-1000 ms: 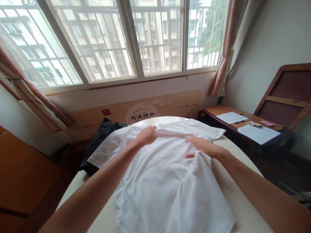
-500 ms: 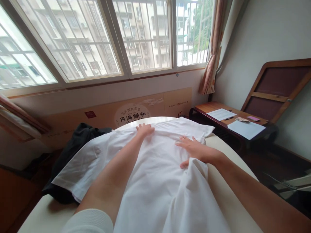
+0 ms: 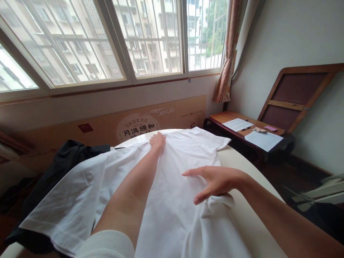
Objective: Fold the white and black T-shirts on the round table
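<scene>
A white T-shirt (image 3: 172, 200) lies spread on a round cream tabletop (image 3: 245, 211), with its near part bunched in a fold. My left hand (image 3: 157, 141) sits at the shirt's far edge, fingers curled into the fabric. My right hand (image 3: 216, 182) is raised just above the bunched fold, fingers apart, holding nothing. The shirt's left sleeve (image 3: 63, 200) hangs over the table edge. A white cuff (image 3: 106, 245) covers my left forearm near the bottom of the view.
A dark garment (image 3: 66, 166) lies under the shirt's left side. To the right, a low wooden table (image 3: 223, 117) holds papers and a pen, with a brown wooden frame (image 3: 291, 96) behind it. A printed panel (image 3: 138, 129) stands beneath the barred windows.
My right hand has lifted off the shirt and drawn nearer. The shirt's left side now lies wider, and the whole view has swung left.
</scene>
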{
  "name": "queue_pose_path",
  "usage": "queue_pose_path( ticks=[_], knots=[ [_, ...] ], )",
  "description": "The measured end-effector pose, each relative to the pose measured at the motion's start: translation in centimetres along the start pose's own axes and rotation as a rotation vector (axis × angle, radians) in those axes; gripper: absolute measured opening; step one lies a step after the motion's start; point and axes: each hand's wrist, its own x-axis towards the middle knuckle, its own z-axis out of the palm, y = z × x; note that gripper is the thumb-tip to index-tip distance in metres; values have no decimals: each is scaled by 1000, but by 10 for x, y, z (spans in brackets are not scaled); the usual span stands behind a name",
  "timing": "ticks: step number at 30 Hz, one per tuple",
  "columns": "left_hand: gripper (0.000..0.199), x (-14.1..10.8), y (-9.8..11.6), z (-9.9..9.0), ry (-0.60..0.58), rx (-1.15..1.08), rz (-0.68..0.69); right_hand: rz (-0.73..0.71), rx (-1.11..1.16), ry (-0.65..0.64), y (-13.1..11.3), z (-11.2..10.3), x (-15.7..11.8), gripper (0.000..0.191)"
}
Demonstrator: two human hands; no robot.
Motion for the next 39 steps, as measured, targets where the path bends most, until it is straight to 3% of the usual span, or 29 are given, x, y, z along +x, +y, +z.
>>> queue_pose_path(
  ticks=[5,10,14,16,19,21,23,25,27,29,31,32,35,37,39],
  knots=[
    [47,-6,-1,2,3,-36,24,22,-39,-36,11,1,6,98],
    [47,-33,-13,-12,-36,-38,127,90,-167,-78,21,-7,5,118],
    [56,-62,-44,-14,2,71,76,81,-183,-124,27,-10,-4,128],
    [69,-67,-64,-12,-49,108,24,91,-189,-133,29,-8,-9,130],
    [74,-61,-86,-13,-143,62,79,117,-221,-134,30,-1,-10,136],
    [67,-57,-87,-21,-163,17,115,129,-244,-132,28,2,-7,141],
    [59,-64,-75,-36,-136,-8,112,135,-271,-123,26,4,-3,143],
    [50,-91,-52,-56,-41,-66,196,125,-307,-109,25,3,1,140],
    [38,-143,-25,-76,72,-228,460,96,-328,-89,26,1,4,136],
    [27,-217,0,-85,-85,-333,728,76,-331,-84,29,0,6,135],
    [23,-295,20,-80,-334,-251,1022,83,-333,-77,30,0,6,134],
    [26,-329,27,-73,-402,-167,1097,90,-340,-75,30,1,6,132],
    [26,-393,41,-52,-514,51,1085,98,-356,-49,30,3,6,122],
    [24,-402,43,-54,-550,51,1057,88,-354,-37,30,4,8,107],
    [18,-395,40,-74,-594,-108,997,57,-331,-8,31,3,10,85]
  ],
)
